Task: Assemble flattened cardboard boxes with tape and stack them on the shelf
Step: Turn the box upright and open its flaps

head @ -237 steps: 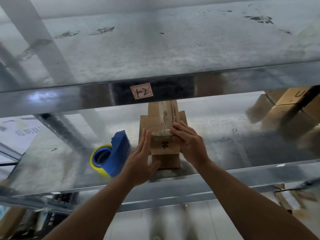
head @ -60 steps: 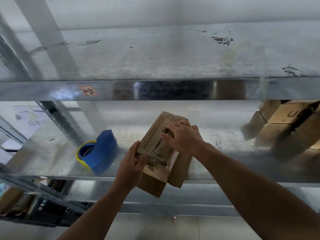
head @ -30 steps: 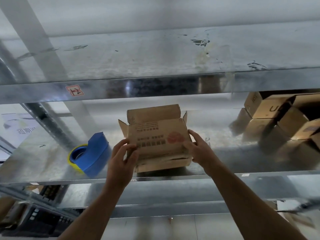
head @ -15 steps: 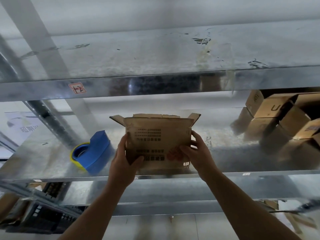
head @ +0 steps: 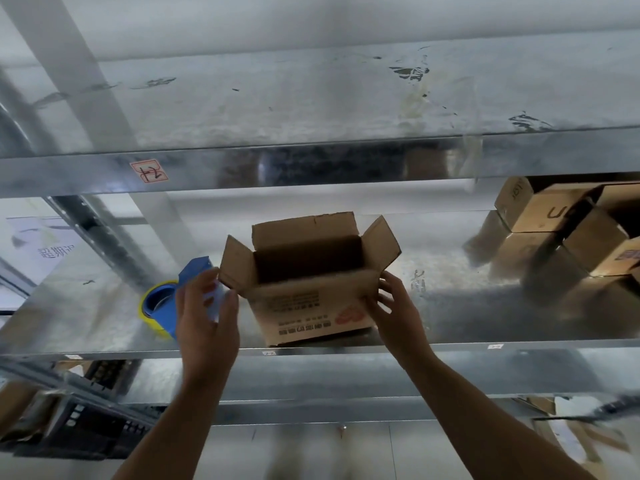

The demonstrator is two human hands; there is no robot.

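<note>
Your box (head: 311, 303) is matt brown cardboard, printed on the front, its flaps creased and worn. The shelf (head: 467, 306) under it is glossy, mottled galvanised sheet metal with dark scuffs. The tape dispenser (head: 194, 271) looks like smooth blue plastic; the stacked boxes (head: 550, 216) are matt cardboard too.

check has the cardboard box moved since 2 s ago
Yes: the cardboard box, tilted over the shelf front edge then, now stands upright behind it, opening up.

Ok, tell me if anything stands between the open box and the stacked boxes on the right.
Nothing solid shows: the shelf between the open box and the stacked boxes lies bare but for a small scrap. The tape dispenser sits on the box's other side.
</note>
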